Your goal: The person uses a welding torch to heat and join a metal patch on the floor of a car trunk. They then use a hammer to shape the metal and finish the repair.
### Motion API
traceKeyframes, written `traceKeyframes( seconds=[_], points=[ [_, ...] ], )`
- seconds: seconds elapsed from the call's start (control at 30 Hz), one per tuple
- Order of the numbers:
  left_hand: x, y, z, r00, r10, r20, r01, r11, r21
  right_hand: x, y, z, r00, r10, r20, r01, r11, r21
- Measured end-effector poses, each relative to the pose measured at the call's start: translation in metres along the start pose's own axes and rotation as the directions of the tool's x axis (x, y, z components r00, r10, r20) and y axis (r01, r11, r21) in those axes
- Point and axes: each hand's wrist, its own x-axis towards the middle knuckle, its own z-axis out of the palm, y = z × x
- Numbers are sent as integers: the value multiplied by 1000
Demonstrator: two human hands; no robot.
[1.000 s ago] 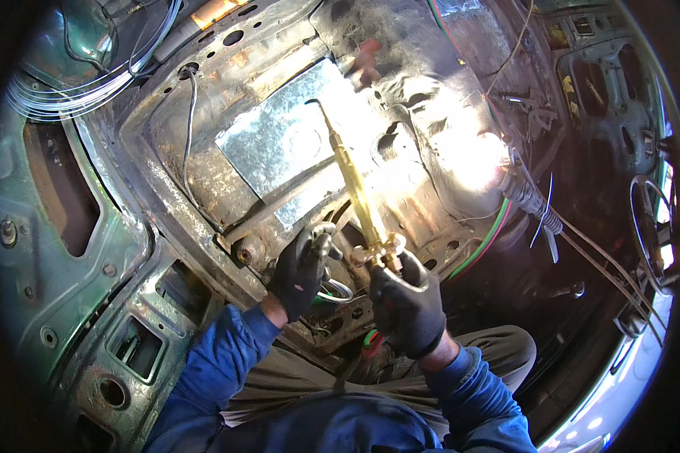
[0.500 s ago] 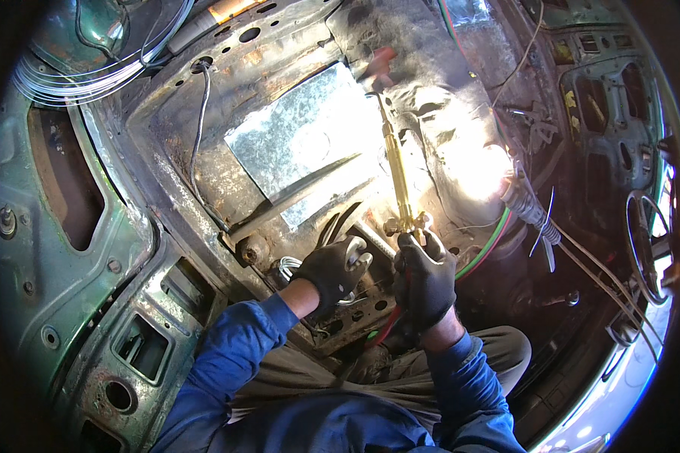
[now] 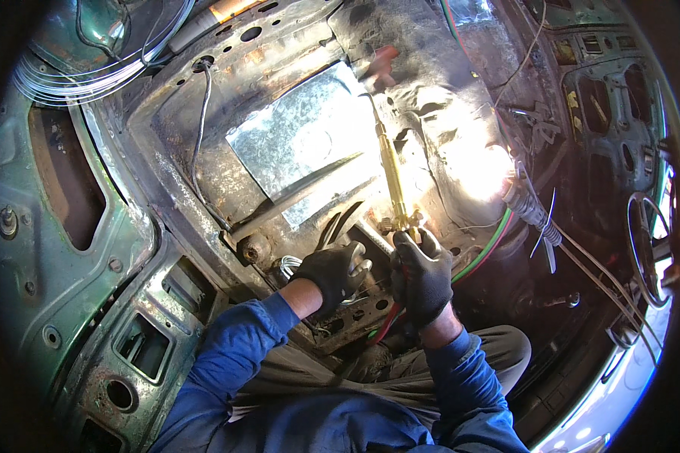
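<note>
My right hand [image 3: 421, 283], in a black glove, is closed round the valve end of a brass gas torch [image 3: 394, 172]. The torch points away from me, its thin curved tip over the lit floor panel. Red and green hoses [image 3: 487, 249] show beside that hand and below it. My left hand [image 3: 331, 278], also gloved, is held to the left of the torch with its fingers curled in. Whether anything lies inside it is hidden. Beyond it a bright sheet-metal patch [image 3: 283, 143] lies on the worn car floor, partly washed out by glare.
A glowing work lamp [image 3: 498, 177] stands right of the torch, its cables running down to the right. A coil of wire [image 3: 75, 83] hangs at the upper left. Green door shells [image 3: 68, 204] line the left. A ring-shaped steering wheel [image 3: 648, 245] is at the right edge.
The torch and my right hand have shifted slightly left, and the tip has tilted a little. My left hand has hardly moved.
</note>
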Motion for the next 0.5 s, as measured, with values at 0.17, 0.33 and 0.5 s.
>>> traceKeyframes(
  seconds=[0.17,0.33,0.5],
  points=[
    [0,1,-2,1000,15,13,-15,1000,14,4,8,-6,997,-79,-27,75,990,-120],
    [2,-2,1,1000,9,-1,-9,1000,17,0,-11,3,987,153,-58,-147,984,98],
    [1,-1,-1,1000,8,1,-8,1000,24,5,-3,2,992,125,-35,-119,984,133]
  ],
)
